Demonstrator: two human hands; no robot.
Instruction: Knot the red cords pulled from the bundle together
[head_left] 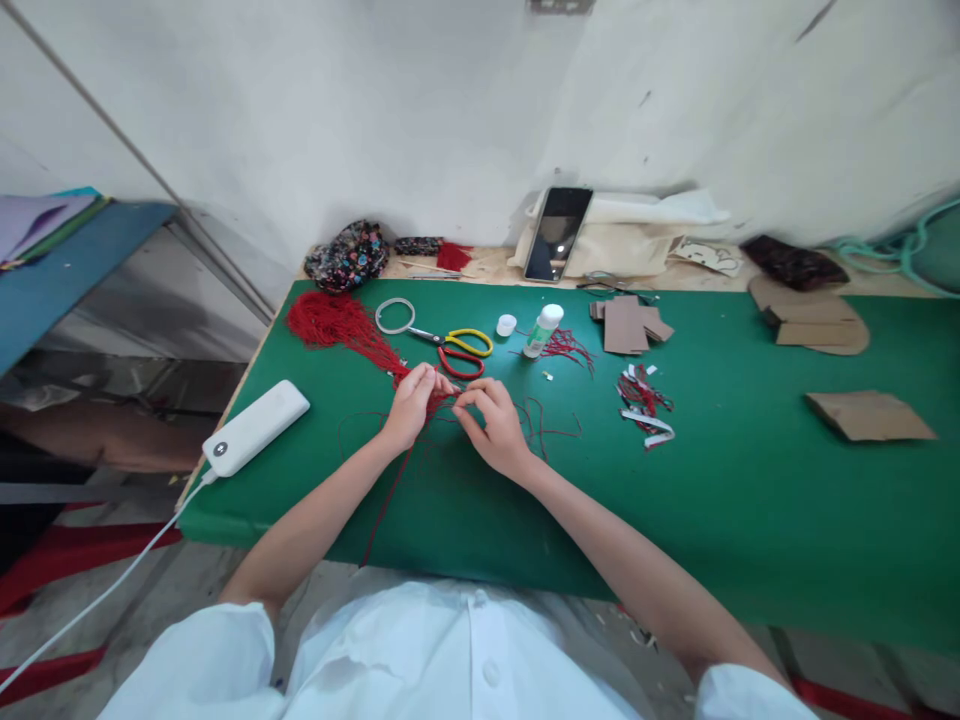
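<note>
Cord bundle (337, 325): upper left of centre, loose, light, limp.
Left hand (411, 405): pinches red cord (442, 400) at centre.
Right hand (495, 425): pinches the same cord.
Handling: thin, soft, tangles easily; best held near the working point.
</note>
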